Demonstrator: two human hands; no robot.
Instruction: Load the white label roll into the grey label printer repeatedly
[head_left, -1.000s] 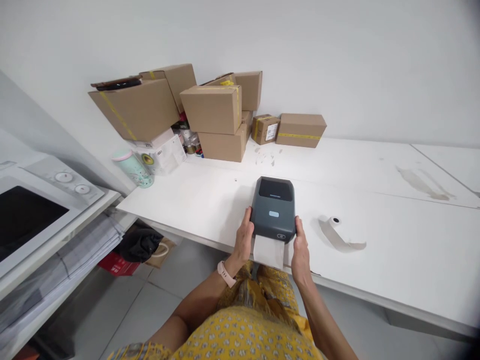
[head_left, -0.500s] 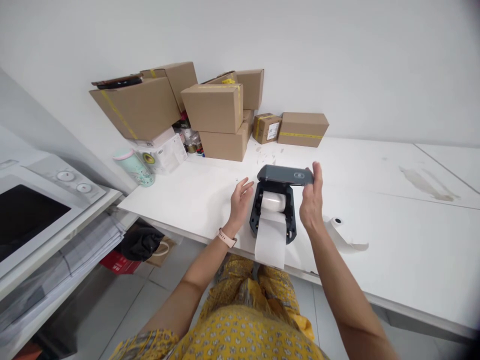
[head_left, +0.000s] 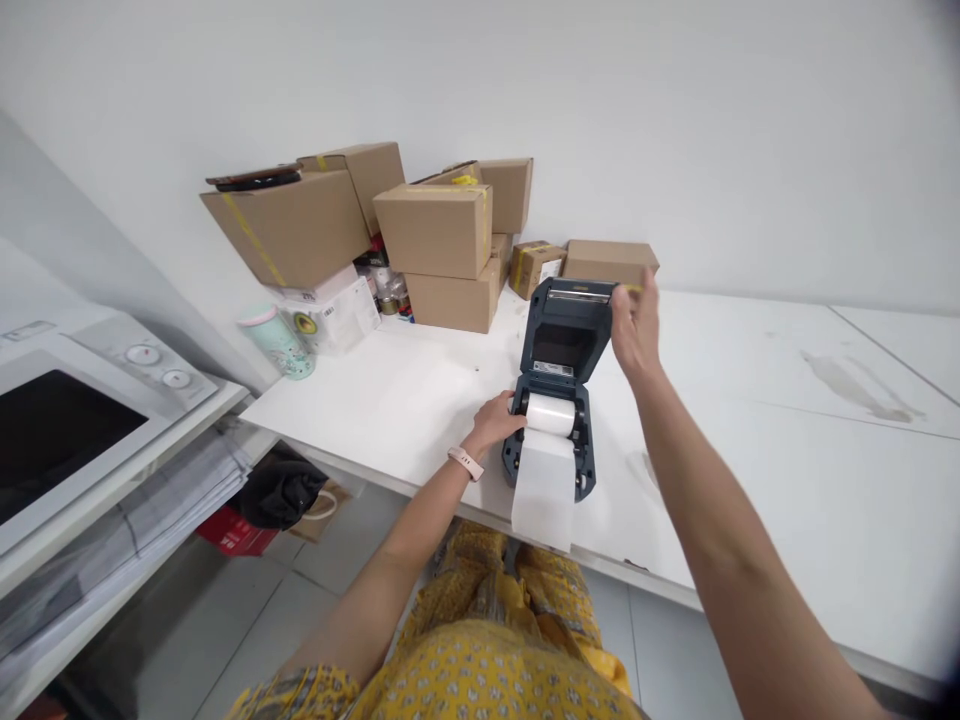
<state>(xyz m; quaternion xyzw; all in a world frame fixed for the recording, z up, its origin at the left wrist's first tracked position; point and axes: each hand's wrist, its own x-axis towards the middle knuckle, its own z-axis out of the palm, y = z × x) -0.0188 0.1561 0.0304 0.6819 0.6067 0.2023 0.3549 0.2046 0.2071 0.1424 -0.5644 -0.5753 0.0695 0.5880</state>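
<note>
A dark label printer (head_left: 586, 478) sits near the front edge of the table with its lid (head_left: 568, 310) raised and tilted back. Inside lies a white paper roll (head_left: 550, 413), and a strip of paper (head_left: 544, 492) runs from it over the printer's front and past the table edge. My right hand (head_left: 636, 325) grips the right edge of the lid near its top corner. At the printer's left side, my left hand (head_left: 496, 420) is closed on the body's edge, thumb near the end of the roll; its fingertips are partly hidden.
Cardboard boxes (head_left: 433, 232) are stacked at the back left against the wall. A mint tumbler (head_left: 279, 345) and a white box (head_left: 341, 315) stand on the table's left. A microwave (head_left: 97, 390) sits on a shelf beyond the left edge. My right forearm mostly covers a paper piece (head_left: 643, 468).
My right hand has swung the printer lid higher and farther back, showing its underside. My left hand has moved in from beside the printer onto its left edge.
</note>
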